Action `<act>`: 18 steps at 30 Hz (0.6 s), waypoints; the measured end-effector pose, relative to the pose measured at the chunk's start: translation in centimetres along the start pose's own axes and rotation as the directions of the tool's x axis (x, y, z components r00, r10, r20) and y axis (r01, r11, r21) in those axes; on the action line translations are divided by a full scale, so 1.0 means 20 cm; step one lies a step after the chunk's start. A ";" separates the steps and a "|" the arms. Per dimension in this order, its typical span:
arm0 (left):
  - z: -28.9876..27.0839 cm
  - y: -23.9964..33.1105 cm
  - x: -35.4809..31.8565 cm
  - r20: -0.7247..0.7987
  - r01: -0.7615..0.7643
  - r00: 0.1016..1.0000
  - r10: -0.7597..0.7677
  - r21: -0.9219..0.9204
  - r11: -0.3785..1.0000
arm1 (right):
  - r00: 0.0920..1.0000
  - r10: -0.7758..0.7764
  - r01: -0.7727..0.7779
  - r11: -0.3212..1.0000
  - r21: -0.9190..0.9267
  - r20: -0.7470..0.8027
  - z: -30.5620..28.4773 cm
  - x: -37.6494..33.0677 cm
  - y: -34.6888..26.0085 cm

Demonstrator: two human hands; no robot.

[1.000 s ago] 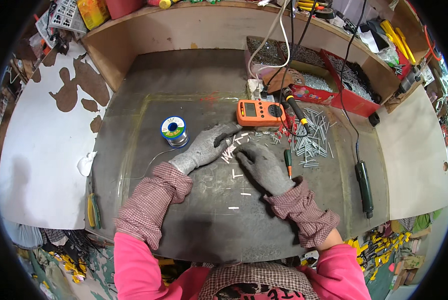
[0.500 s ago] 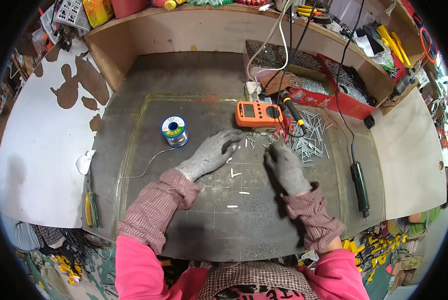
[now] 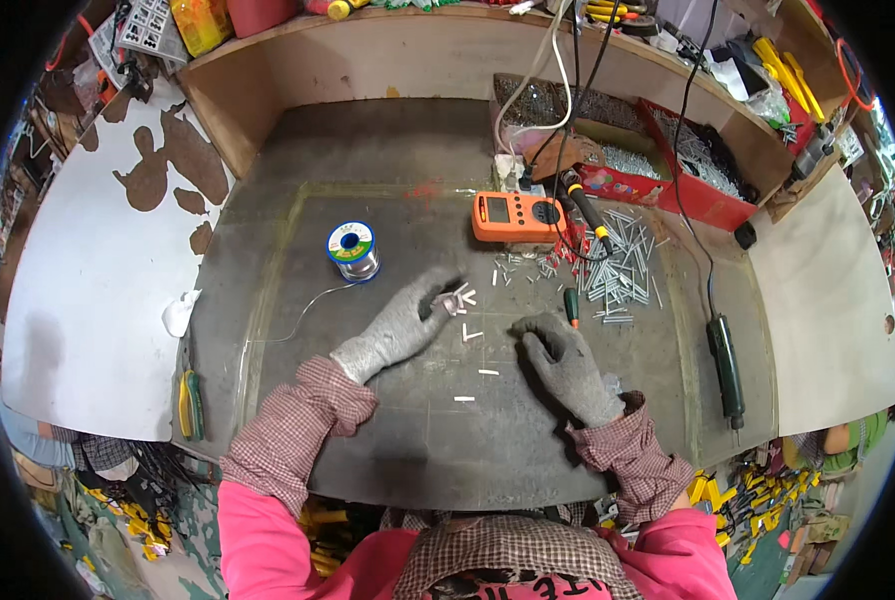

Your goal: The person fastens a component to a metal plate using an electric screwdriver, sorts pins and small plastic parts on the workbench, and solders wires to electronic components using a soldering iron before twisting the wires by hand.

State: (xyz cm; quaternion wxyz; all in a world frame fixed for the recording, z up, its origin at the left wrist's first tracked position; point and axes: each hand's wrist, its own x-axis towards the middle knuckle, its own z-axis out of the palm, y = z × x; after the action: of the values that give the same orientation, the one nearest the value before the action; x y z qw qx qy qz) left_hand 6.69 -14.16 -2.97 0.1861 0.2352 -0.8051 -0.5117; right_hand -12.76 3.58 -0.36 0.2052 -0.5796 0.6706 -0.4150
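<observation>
- Around the middle of the table (image 3: 398, 460), my left hand (image 3: 393, 325) looks loosely closed on a bunch of white bits (image 3: 467, 298), ends poking out past the fingertips. Blurry there, so can't tell you how many.
- Right hand (image 3: 568, 365) is just across from it, half open, fingers curled, thumb apart. Nothing I can see in it, though the palm's mostly hidden.
- Progress, as I'd judge it: partly gathered. One bunch is in hand, a few strays are loose.
- Strays: two touching in an L (image 3: 471, 335) just nearer than the bunch, then a single bit (image 3: 489, 372), then another single (image 3: 465, 399) nearest me. One more loose bit (image 3: 496, 277) lies on the far side, near the meter (image 3: 519, 218).
- Far right, the rods (image 3: 623, 270) sit in a messy heap, no hand on them. Screwdriver (image 3: 572, 308) lies between that heap and my right hand.
- Spool (image 3: 363, 266) is far left of the bunch, pliers (image 3: 196, 405) at the left edge, both untouched.
</observation>
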 end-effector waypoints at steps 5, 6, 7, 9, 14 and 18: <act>0.04 0.05 0.15 -0.004 -0.260 0.956 0.294 0.455 0.852 | 0.999 -0.033 0.028 0.992 -0.126 -0.037 0.06 0.12 0.07; 0.07 0.07 0.18 0.052 -0.272 0.956 0.289 0.528 0.805 | 0.999 -0.021 0.016 0.987 -0.163 -0.032 0.08 0.14 0.08; 0.08 0.09 0.20 0.051 -0.273 0.955 0.291 0.529 0.804 | 1.000 -0.009 0.003 0.980 -0.199 -0.029 0.09 0.15 0.08; 0.09 0.10 0.23 0.154 -0.267 0.964 0.218 0.604 0.751 | 0.999 -0.018 0.011 0.982 -0.189 -0.033 0.10 0.14 0.09; -0.01 0.10 0.12 0.129 -0.195 0.980 0.153 0.453 0.870 | 1.000 -0.017 0.019 0.997 -0.072 0.015 0.05 0.12 0.08; -0.12 0.03 0.05 -0.114 -0.092 0.983 0.140 0.353 0.931 | 0.976 -0.199 0.209 0.970 -0.127 0.087 0.05 0.25 -0.02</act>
State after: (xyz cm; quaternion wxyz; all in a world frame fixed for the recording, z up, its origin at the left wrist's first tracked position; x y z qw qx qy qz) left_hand 7.04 -16.34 -1.31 0.2269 0.2508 -0.8803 -0.3327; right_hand -12.96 -1.47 0.39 0.1462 -0.6730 0.6259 -0.3660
